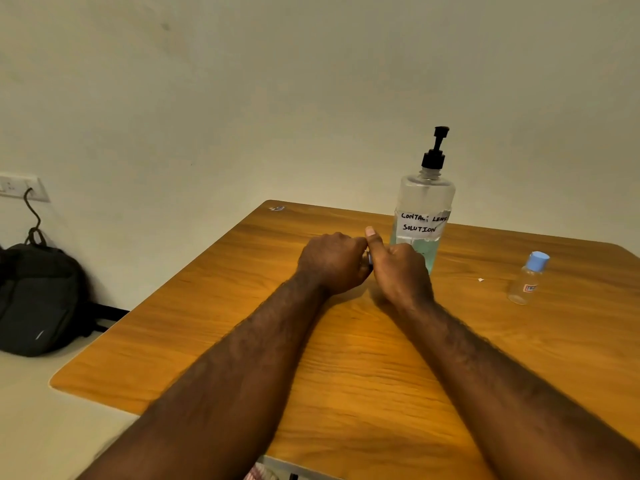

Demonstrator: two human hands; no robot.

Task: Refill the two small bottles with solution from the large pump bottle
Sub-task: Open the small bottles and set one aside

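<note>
On the wooden table (346, 375), as the head view shows it, both hands meet just in front of the large pump bottle (425, 202). It stands upright near the far edge, with a handwritten label and greenish liquid low inside. The left hand (332, 261) and right hand (403, 273) curl close together around one small bottle (369, 260). Only a sliver of its blue cap peeks out between them, and the right thumb sticks up. The second small bottle (528, 280), clear and blue-capped, stands well apart to the right, with a white scrap (480, 279) near it. A black backpack (38, 299) sits off to the left below a wall socket (20, 187).
</note>
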